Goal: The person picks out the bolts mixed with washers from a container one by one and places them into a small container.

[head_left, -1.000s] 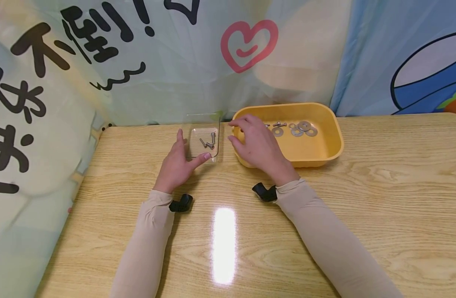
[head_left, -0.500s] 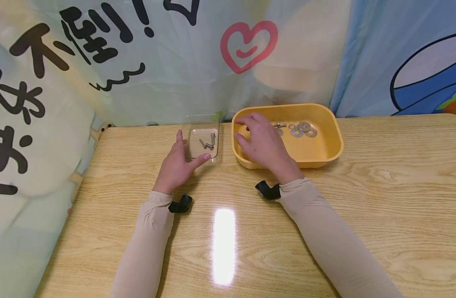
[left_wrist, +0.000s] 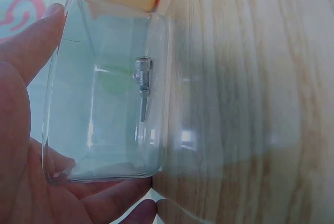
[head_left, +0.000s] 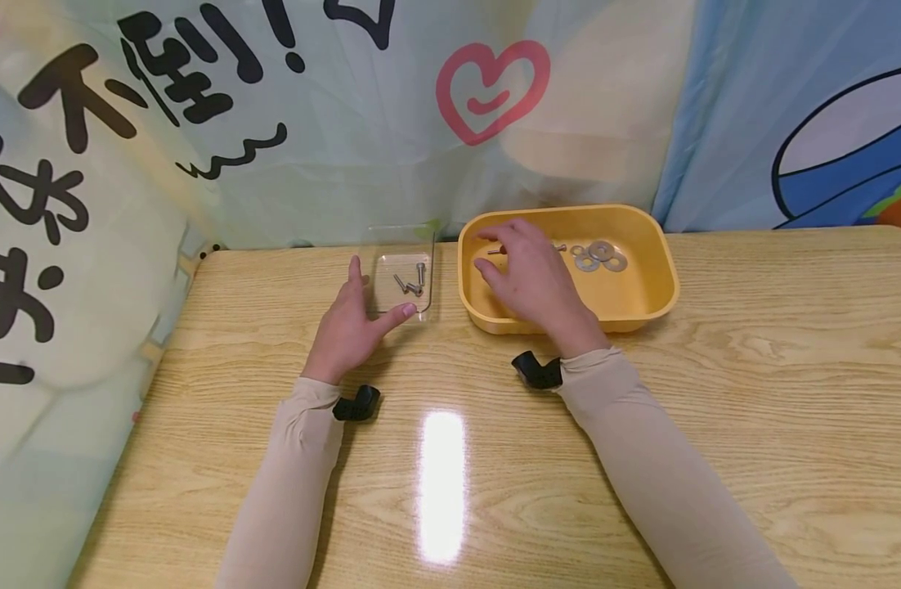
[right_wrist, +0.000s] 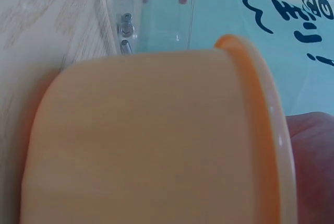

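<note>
Right hand (head_left: 535,274) sits farther right within the yellow bin (head_left: 620,298) than earlier, its fingers apart; centre-left, left hand's (head_left: 345,331) spread fingers touch the clear box (head_left: 401,266).

A light wooden table (head_left: 774,352) carries everything, its grain running mostly side to side and its far right corner rounded. A bright reflection (head_left: 443,487) shines on the bare surface toward the near side. Directly on the wood, near the far edge, stand a transparent box (head_left: 399,263) and, just to its right, a larger yellow rounded-corner tub (head_left: 620,304); a narrow gap separates them.
</note>
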The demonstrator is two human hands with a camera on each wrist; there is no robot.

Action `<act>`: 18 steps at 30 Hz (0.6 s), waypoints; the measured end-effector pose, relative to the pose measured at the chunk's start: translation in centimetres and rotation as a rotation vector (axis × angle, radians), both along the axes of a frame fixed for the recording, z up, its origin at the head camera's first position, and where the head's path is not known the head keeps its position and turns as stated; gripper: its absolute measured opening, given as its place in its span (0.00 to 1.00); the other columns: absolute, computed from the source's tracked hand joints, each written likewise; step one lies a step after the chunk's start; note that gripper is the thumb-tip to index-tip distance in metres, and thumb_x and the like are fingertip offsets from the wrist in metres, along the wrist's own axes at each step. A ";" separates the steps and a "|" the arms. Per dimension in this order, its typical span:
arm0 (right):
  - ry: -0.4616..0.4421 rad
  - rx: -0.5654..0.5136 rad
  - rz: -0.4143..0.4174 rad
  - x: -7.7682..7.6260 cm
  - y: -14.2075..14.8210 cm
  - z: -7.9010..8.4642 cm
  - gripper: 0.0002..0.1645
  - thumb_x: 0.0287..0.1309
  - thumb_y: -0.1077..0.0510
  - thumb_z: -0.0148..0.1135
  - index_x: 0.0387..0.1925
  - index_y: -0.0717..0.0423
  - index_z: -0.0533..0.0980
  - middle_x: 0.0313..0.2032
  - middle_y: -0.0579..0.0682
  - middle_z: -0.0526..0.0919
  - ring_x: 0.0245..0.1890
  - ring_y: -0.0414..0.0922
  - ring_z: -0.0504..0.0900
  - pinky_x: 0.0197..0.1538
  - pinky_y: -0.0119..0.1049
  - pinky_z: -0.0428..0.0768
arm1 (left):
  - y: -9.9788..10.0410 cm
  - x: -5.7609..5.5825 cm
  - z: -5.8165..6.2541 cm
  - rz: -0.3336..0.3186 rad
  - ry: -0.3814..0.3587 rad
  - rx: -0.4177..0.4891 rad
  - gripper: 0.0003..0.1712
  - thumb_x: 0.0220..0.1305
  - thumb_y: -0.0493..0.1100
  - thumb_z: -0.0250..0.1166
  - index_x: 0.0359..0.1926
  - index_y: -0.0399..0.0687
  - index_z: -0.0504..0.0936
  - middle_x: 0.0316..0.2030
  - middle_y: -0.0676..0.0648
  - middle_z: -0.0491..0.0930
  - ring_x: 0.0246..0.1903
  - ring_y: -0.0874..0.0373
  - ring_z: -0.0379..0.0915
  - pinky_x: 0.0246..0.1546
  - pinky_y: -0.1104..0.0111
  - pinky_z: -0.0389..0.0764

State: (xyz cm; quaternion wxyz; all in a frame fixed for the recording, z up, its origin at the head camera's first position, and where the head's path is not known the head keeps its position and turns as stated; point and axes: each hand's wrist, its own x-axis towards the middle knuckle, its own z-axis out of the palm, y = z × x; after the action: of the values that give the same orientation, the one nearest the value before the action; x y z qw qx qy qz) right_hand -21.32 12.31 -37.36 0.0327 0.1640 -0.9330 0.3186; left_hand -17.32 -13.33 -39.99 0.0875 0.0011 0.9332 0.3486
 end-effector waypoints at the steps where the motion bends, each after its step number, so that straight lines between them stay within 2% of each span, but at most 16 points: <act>1: 0.000 0.001 -0.002 0.0 0.1 0.0 0.24 0.67 0.54 0.63 0.60 0.60 0.77 0.53 0.59 0.77 0.49 0.54 0.77 0.53 0.48 0.76 | 0.0 0.0 0.0 0.000 0.000 -0.002 0.67 0.63 0.71 0.63 0.80 0.41 0.33 0.74 0.34 0.59 0.72 0.39 0.56 0.70 0.49 0.61; 10: -0.001 0.025 -0.020 -0.3 0.6 -0.2 0.25 0.66 0.53 0.64 0.61 0.60 0.77 0.51 0.60 0.77 0.46 0.53 0.75 0.50 0.49 0.74 | -0.1 0.0 0.1 -0.001 -0.008 0.000 0.67 0.63 0.71 0.63 0.80 0.42 0.32 0.74 0.34 0.58 0.73 0.39 0.55 0.70 0.49 0.60; 18: -0.020 0.041 -0.030 -0.7 1.2 -0.5 0.27 0.66 0.54 0.64 0.63 0.61 0.76 0.53 0.61 0.76 0.47 0.55 0.74 0.52 0.50 0.74 | -0.1 0.0 0.0 -0.005 -0.007 0.010 0.67 0.62 0.71 0.64 0.80 0.42 0.32 0.74 0.34 0.58 0.72 0.39 0.56 0.70 0.49 0.61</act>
State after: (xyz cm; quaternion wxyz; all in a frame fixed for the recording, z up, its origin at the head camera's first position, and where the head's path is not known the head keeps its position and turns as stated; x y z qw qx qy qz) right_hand -22.02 13.53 -37.86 0.0249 0.1474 -0.9420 0.3004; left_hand -17.30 -13.48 -39.96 0.0916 0.0026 0.9311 0.3531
